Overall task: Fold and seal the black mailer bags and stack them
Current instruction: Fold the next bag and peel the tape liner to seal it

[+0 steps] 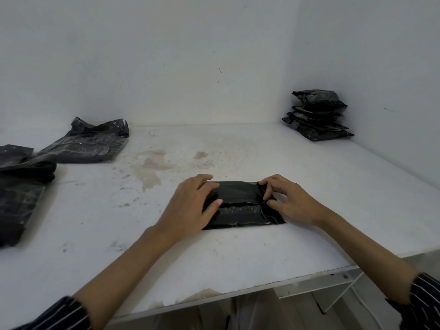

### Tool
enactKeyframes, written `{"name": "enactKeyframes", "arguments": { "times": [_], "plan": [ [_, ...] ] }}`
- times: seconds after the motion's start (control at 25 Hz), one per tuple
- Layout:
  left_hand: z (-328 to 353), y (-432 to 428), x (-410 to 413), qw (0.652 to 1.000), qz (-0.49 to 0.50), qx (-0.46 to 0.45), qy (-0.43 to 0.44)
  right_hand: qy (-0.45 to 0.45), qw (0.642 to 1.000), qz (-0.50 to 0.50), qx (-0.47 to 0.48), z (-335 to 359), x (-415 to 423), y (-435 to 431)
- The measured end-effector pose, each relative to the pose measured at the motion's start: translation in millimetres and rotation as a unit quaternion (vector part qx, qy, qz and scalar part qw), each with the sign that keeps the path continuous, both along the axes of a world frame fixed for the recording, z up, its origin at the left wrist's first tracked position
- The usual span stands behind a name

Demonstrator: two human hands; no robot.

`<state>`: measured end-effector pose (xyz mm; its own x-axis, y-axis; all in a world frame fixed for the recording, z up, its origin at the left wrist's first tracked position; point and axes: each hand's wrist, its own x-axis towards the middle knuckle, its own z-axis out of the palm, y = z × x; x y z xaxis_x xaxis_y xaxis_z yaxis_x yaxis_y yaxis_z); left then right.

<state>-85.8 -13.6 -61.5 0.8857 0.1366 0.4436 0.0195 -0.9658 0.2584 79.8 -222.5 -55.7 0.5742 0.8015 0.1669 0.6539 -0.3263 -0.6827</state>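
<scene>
Our left hand point(190, 206) lies flat on the left end of the folded mailer bag point(240, 203), fingers straight and close together, pressing it onto the table point(238, 253). Our right hand point(290, 201) pinches the bag's right edge between thumb and curled fingertips.

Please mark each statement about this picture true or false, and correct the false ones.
1. Both the left hand and the right hand touch the black plastic mailer bag on the white table. True.
2. The stack of folded black bags stands in the far left corner. False: it is in the far right corner.
3. The left hand lies flat on the bag's left end. True.
4. The right hand hovers above the bag. False: it pinches the bag's right end.
</scene>
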Motion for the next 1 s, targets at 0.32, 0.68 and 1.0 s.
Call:
{"name": "enactKeyframes", "arguments": {
  "times": [0.32, 0.68, 1.0],
  "plan": [
    [-20.0, -13.4, 17.6, 0.987, -0.006, 0.052, 0.153, -0.142, 0.987, -0.065, 0.032, 18.0, -14.2, 8.8],
    [-19.8, -16.7, 10.7, 0.976, 0.102, 0.013, 0.192, -0.166, 0.949, -0.093, -0.25, -16.7, -59.4, 36.8],
    [-11.7, -26.1, 19.0, 0.976, 0.075, -0.002, 0.207, -0.033, 0.981, -0.19, 0.032, -0.3, -62.2, -19.6]
  ]
}}
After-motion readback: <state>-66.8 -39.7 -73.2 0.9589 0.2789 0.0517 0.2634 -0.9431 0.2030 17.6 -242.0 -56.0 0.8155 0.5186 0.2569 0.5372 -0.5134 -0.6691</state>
